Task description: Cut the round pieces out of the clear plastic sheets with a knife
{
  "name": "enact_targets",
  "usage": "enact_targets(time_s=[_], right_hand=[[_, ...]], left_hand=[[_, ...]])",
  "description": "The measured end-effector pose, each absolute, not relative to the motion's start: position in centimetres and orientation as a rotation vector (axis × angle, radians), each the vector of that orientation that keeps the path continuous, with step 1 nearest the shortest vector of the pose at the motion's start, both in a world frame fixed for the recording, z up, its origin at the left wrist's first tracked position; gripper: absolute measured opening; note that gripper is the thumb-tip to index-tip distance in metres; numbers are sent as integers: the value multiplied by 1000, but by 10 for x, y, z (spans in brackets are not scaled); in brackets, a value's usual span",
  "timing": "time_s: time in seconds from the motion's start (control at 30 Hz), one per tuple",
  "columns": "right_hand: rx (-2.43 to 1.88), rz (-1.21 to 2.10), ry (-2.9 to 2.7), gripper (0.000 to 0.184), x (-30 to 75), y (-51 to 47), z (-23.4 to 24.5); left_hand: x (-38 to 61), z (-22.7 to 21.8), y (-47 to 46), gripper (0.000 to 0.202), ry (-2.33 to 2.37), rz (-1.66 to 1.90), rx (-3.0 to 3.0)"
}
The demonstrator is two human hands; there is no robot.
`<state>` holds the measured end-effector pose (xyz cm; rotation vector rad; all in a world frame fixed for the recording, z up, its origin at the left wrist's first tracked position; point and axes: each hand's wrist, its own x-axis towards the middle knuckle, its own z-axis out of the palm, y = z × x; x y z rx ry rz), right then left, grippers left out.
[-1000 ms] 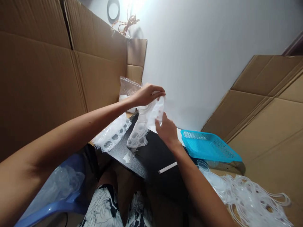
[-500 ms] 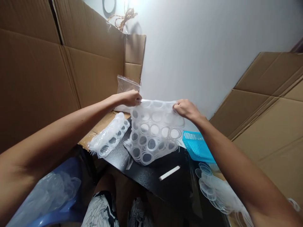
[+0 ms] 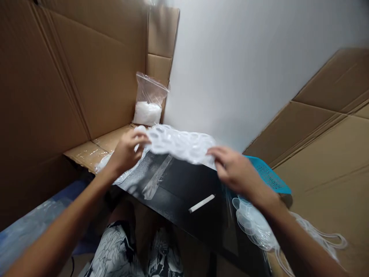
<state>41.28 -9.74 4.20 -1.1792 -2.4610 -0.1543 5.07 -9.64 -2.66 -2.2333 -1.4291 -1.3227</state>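
Note:
A translucent white plastic sheet stack with rows of round holes (image 3: 181, 145) spans between my hands above the back of the black table, slightly blurred. Its left end is pinched by my left hand (image 3: 128, 152), and its right end lies between the thumb and fingers of my right hand (image 3: 238, 169). Partly hidden behind my left hand, another holed plastic sheet stack (image 3: 123, 177) rests at the table's left side. A white stick-like piece with dark ends (image 3: 201, 204) lies on the black table (image 3: 175, 192) below the held sheets.
A zip bag with white contents (image 3: 148, 109) stands in the cardboard corner. At right are a blue perforated basket (image 3: 269, 177) and a pile of clear plastic discs (image 3: 253, 223). Clear tape (image 3: 157, 179) sticks to the table. Cardboard walls (image 3: 106, 73) rise on both sides.
Both hands have come lower and closer to me. The sheet stack, earlier hanging upright and stretched from its top edge, now lies flatter between them. The view has shifted too.

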Motion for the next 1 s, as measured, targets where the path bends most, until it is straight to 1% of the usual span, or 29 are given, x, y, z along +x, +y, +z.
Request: enact_targets(time_s=[0.07,0.13,0.17,0.23,0.3,0.37,0.43,0.53,0.63,0.73,0.8,0.9,1.0], right_hand=[[-1154,12,-2537,42,416,-135,-14],[-1179,206,-2540,40,418,-163,-61],[-1181,274,-2515,37,416,-173,-79],[-1158,360,-2470,32,409,-185,-103],[-1106,393,-2452,29,393,-189,-110],[-1037,415,-2477,27,371,-187,-108],[-959,436,-2526,26,346,-181,-103],[-854,434,-2611,28,304,-164,-97],[-764,367,-2714,31,262,-140,-97],[-702,264,-2817,28,230,-116,-101],[-664,264,-2845,21,217,-105,-105],[-585,394,-2814,10,211,-94,-113],[-516,523,-2726,11,211,-91,-121]], left_hand=[[43,-98,-144,33,-1625,-1272,-2262],[42,-151,-184,33,-1801,-1259,-2209],[45,-168,-200,32,-1849,-1281,-2206],[54,-183,-223,29,-1910,-1374,-2157],[64,-184,-234,25,-1965,-1489,-2072],[73,-180,-235,23,-2061,-1602,-1954],[78,-179,-230,25,-2202,-1753,-1778],[79,-185,-218,37,-2405,-2127,-1411],[74,-189,-208,52,-2485,-2446,-1136],[70,-187,-206,57,-2515,-2498,-1132],[68,-185,-209,57,-2528,-2490,-1202],[68,-183,-215,51,-2542,-2506,-1236],[68,-180,-217,49,-2549,-2504,-1204]])
